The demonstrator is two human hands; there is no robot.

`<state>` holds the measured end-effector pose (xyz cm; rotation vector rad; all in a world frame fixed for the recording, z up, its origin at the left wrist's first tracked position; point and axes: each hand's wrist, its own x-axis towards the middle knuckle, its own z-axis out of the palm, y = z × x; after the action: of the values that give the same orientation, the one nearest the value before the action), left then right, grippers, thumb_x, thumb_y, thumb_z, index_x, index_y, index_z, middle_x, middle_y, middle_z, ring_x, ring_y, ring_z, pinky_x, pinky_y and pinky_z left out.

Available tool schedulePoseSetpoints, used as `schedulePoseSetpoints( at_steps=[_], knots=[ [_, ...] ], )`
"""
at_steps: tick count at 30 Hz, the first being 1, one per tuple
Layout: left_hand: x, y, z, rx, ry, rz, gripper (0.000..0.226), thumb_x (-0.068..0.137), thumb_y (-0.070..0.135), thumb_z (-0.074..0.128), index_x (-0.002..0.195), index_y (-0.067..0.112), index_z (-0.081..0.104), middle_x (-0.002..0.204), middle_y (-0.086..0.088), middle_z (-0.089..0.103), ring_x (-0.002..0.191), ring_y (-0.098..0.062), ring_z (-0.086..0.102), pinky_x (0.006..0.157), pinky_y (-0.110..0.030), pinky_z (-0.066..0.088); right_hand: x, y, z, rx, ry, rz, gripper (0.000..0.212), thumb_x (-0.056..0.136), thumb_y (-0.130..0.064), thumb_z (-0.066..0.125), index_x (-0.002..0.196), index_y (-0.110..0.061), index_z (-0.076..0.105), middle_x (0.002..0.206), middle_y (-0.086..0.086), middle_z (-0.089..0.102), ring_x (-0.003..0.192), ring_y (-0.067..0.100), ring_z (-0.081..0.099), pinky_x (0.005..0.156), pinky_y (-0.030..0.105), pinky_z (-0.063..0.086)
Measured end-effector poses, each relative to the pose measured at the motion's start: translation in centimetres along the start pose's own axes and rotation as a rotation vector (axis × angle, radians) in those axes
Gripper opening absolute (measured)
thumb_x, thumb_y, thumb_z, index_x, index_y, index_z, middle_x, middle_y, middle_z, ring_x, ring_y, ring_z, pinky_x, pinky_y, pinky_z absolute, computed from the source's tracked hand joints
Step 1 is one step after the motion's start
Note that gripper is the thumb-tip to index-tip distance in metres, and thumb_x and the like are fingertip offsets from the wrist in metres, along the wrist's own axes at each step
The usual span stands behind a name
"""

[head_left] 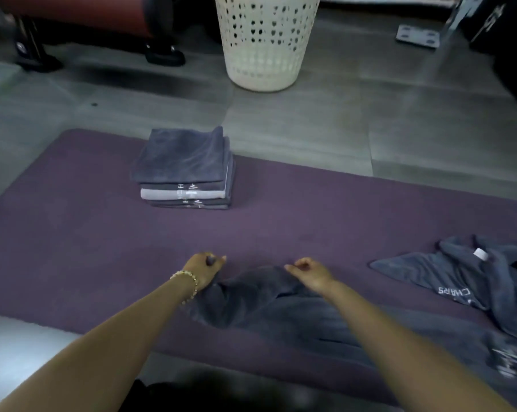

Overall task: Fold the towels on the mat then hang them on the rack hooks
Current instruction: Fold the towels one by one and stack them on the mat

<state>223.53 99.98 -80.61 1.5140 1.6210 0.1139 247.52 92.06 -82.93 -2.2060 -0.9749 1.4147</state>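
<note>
Purple mat [73, 233] on grey tiled floor [310, 123].

Towel [251, 298]: dark grey, plush, crumpled and unfolded, blurred toward the right. It lies by the mat's near edge, around the middle, under and between both forearms.

Left hand [205, 270]: fingers curled tight round the towel's left corner, a tuft of cloth showing between thumb and fingers. Bead bracelet [189, 285] on the wrist.

Right hand [309, 273]: fingers curled, thumb and forefinger pinching the towel's far edge, which rises to a peak at the fingertips.

Both hands sit at the towel's far side, apart.

Pile [489, 278] of loose grey towels at the mat's right edge, with a white tag and white lettering.

Stack [186, 171] of folded towels at the far edge, left of centre, square and tidy.

Cream perforated basket [266, 40] stands on the floor beyond the mat.
</note>
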Motion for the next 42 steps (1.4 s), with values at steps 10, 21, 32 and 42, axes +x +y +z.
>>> schedulePoseSetpoints(
  at_steps=[10, 21, 32, 42],
  knots=[
    [4.6, -1.7, 3.5, 0.018, -0.035, -0.031, 0.034, 0.094, 0.034, 0.056, 0.068, 0.015, 0.047, 0.065, 0.001, 0.046, 0.07, -0.02, 0.044, 0.067, -0.024, 0.031, 5.8, 4.1, 2.8, -0.046, -0.029, -0.104, 0.032, 0.08, -0.05, 0.068, 0.081, -0.019, 0.073, 0.086, 0.004, 0.072, 0.087, 0.019, 0.066, 0.086, 0.042, 0.052],
    [2.0, 3.8, -2.5, -0.227, 0.225, -0.016, 0.042, 0.097, 0.041, 0.044, 0.08, 0.005, 0.054, 0.083, -0.013, 0.053, 0.084, -0.023, 0.048, 0.075, -0.028, 0.033, -0.2, -7.4, -8.2, -0.145, 0.206, -0.554, 0.027, 0.088, -0.03, 0.066, 0.065, -0.015, 0.062, 0.056, -0.012, 0.056, 0.052, -0.003, 0.047, 0.061, 0.017, 0.039],
    [-7.0, 9.7, -14.1, -0.384, 0.459, 0.163, 0.048, 0.098, 0.049, 0.036, 0.086, 0.006, 0.055, 0.103, -0.011, 0.055, 0.107, -0.031, 0.051, 0.093, -0.032, 0.034, -15.6, -12.2, -21.8, -0.225, 0.327, -0.512, 0.051, 0.073, -0.047, 0.074, 0.077, 0.004, 0.067, 0.067, 0.002, 0.054, 0.068, 0.012, 0.048, 0.062, 0.029, 0.034],
    [-18.5, 22.5, -13.8, -0.102, 0.004, 0.77, 0.067, 0.078, 0.065, 0.057, 0.133, 0.029, 0.045, 0.132, 0.013, 0.045, 0.122, -0.002, 0.04, 0.105, -0.023, 0.03, -27.6, -24.5, -20.8, -0.24, 0.236, -0.902, 0.018, 0.083, -0.032, 0.071, 0.078, -0.015, 0.071, 0.071, -0.007, 0.067, 0.063, -0.004, 0.055, 0.062, 0.012, 0.043]
  ],
)
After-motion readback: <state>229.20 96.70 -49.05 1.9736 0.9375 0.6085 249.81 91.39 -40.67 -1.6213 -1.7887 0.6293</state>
